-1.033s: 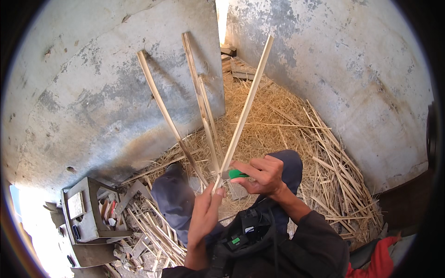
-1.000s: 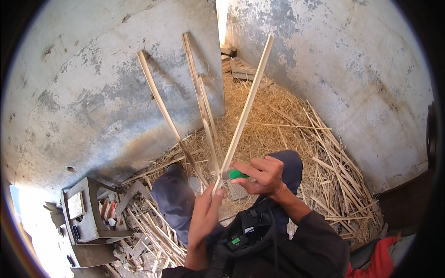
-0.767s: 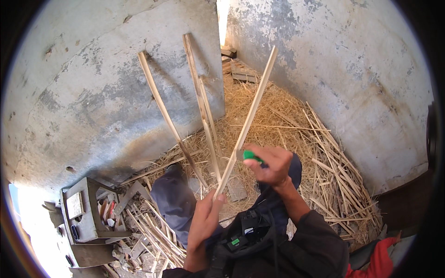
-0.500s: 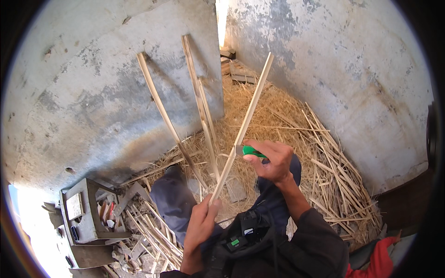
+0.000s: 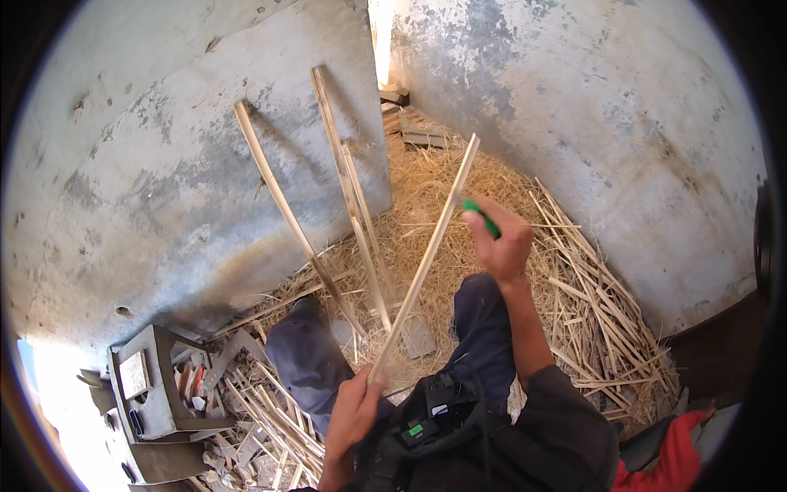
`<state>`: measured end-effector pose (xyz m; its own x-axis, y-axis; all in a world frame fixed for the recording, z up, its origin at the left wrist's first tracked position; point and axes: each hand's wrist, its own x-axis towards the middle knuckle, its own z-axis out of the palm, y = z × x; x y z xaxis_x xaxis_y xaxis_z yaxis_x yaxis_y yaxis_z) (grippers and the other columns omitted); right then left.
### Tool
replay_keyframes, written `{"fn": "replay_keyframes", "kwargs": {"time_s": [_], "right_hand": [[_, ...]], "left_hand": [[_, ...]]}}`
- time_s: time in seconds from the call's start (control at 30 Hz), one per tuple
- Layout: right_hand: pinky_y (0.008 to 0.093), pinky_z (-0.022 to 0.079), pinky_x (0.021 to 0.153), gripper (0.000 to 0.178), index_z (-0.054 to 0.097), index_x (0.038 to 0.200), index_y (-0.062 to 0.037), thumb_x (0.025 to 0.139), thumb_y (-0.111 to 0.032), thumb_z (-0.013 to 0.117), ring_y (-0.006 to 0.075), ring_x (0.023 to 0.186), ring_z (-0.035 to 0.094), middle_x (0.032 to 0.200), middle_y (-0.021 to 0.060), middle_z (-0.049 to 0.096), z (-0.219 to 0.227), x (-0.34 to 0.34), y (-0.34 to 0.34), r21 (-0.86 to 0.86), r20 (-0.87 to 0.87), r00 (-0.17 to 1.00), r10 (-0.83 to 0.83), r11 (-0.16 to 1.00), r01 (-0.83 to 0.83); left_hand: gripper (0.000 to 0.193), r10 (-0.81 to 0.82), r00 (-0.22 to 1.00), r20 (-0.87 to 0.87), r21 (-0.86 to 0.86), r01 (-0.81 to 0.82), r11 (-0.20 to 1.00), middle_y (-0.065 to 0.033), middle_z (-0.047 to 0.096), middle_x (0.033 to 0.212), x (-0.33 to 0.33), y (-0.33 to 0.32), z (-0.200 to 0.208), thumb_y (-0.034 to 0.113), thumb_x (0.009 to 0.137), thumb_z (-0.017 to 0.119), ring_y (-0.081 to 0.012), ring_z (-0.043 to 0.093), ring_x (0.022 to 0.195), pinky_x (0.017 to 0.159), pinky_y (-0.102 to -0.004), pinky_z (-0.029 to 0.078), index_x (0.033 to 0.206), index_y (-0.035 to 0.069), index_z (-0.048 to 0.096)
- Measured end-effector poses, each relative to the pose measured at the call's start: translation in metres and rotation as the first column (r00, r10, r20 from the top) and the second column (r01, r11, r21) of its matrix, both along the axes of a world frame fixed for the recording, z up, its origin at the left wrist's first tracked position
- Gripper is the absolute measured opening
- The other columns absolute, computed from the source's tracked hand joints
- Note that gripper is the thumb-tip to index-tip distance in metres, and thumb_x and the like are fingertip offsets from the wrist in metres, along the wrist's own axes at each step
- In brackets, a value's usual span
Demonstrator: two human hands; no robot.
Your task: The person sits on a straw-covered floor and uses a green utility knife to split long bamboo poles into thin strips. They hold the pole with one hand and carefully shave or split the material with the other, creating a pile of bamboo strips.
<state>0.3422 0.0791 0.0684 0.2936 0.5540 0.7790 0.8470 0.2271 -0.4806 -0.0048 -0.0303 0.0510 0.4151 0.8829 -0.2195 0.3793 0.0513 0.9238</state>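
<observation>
A long pale split strip of bamboo or wood slants up and away in front of me. My left hand is closed around its near end, low over my lap. My right hand grips a green-handled knife beside the strip's upper part. The blade is blurred, and I cannot tell whether it touches the strip. Beyond my knees, a long strip leans against the left wall, with another strip and a shorter strip to its right.
Straw-like shavings cover the floor ahead. A heap of split sticks lies along the right wall, more sticks by my left leg. A worn wooden box holding odds and ends stands at left. Red cloth shows at lower right.
My right hand and the knife have moved farther up along the strip, away from my body. The strip's far end has dropped lower in view. My left hand keeps hold of the near end.
</observation>
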Motion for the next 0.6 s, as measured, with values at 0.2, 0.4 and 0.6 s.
{"fn": "replay_keyframes", "kwargs": {"time_s": [0.2,0.4,0.6], "right_hand": [[0.0308,0.037,0.056,0.039,0.084,0.111,-0.0075,0.105,-0.044,0.071,0.0081,0.06,0.053,0.069,-0.0013,0.065,-0.005,0.059,0.014,-0.084,-0.35,0.934,-0.067,0.996,0.04],[0.0257,0.025,0.059,0.034,0.076,0.122,-0.0044,0.108,-0.034,0.067,0.004,0.064,0.035,0.071,-0.0097,0.042,-0.023,0.005,-0.002,-0.083,-0.441,0.835,0.33,0.911,-0.404],[0.0223,0.05,0.073,0.027,0.074,0.124,-0.0007,0.104,-0.019,0.076,0.0065,0.078,0.062,0.09,-0.001,0.07,-0.009,-0.058,-0.029,0.013,-0.753,0.427,0.501,0.66,-0.751]], "left_hand": [[0.027,0.026,0.997,0.071,-0.097,-0.019,0.995,-0.008,0.055,0.073,-0.018,-0.01,-0.019,0.022,0.112,0.054,-0.0159,0.049,0.068,0.065,-0.035,0.043,0.102,-0.002,0.062],[0.031,0.091,0.975,0.201,-0.25,-0.039,0.967,0.005,0.046,0.075,-0.01,0.007,-0.014,0.027,0.115,0.05,-0.0067,0.041,0.069,0.06,-0.0283,0.035,0.098,0.003,0.058],[0.041,0.101,0.948,0.302,-0.296,-0.008,0.955,0.0057,0.044,0.075,0.002,0.017,-0.011,0.035,0.119,0.043,-0.0072,0.037,0.068,0.059,-0.0292,0.032,0.093,0.006,0.053]]}}
